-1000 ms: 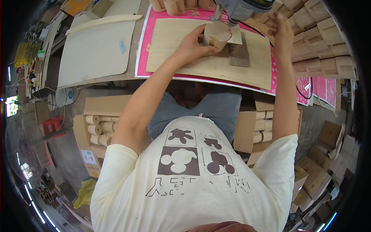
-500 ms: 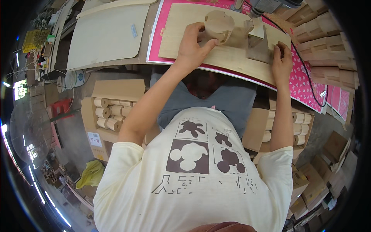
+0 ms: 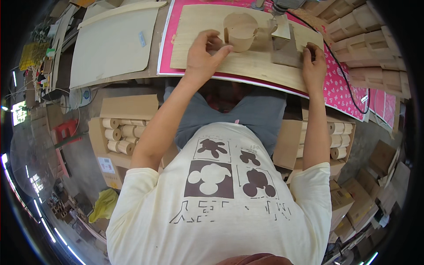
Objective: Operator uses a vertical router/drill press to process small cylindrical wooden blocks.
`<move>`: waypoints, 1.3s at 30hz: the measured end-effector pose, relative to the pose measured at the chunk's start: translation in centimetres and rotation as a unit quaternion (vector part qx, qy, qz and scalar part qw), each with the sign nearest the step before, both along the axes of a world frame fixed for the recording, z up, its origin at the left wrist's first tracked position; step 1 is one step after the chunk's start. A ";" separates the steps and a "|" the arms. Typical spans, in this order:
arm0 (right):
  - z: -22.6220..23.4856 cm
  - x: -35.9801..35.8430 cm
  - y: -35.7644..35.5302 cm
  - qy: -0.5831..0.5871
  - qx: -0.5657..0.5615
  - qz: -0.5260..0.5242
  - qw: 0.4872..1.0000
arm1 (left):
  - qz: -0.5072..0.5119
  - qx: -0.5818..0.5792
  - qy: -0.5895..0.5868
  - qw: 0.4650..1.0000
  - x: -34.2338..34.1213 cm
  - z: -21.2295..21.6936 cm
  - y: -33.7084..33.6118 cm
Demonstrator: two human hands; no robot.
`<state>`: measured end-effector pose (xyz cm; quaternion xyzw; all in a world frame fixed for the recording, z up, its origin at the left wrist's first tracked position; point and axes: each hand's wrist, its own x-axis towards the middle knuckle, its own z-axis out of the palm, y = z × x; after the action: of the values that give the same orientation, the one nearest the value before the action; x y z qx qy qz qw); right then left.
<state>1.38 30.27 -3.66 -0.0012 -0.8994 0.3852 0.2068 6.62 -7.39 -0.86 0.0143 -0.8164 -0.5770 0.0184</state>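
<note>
A round, hollow light-brown wooden cup-like piece point(image 3: 240, 40) with notches in its wall stands on a pale wooden board point(image 3: 198, 26). Just left of it is my left hand point(image 3: 204, 55), fingers and thumb spread, with a small gap to the piece. My right hand point(image 3: 314, 68) rests at the board's right end, fingers loosely curled and apart, nothing visible between them. Between the hands sits a brown block-shaped jig point(image 3: 283, 52) with a pale upright plate, below the grey head of a machine point(image 3: 289, 5).
Stacked wooden pieces point(image 3: 366, 48) line the right side, beside a black cable point(image 3: 342, 70). Pink patterned sheeting point(image 3: 335, 86) lies beneath the board. Cartons of wooden cylinders point(image 3: 106, 145) stand below the bench on both sides. A grey panel point(image 3: 112, 48) lies left.
My left hand has let go of the round piece and drawn back to the left. The right hand stays by the board's right end. The whole view has shifted slightly.
</note>
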 end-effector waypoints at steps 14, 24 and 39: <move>0.0 -0.4 0.0 0.016 0.023 -0.009 1.000 | -0.181 -0.025 0.043 0.982 -6.7 2.2 0.3; 0.6 -0.2 0.0 -0.009 0.046 -0.007 0.999 | -0.147 -0.040 0.057 0.987 -7.7 2.3 3.2; 0.3 -0.3 0.0 0.015 0.032 -0.009 0.999 | -0.143 -0.013 0.097 0.985 -8.0 1.3 4.9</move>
<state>1.05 30.24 -3.35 0.0035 -0.9082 0.3540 0.2232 -1.37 -2.51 0.41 -0.1596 -0.8119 -0.5614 0.0151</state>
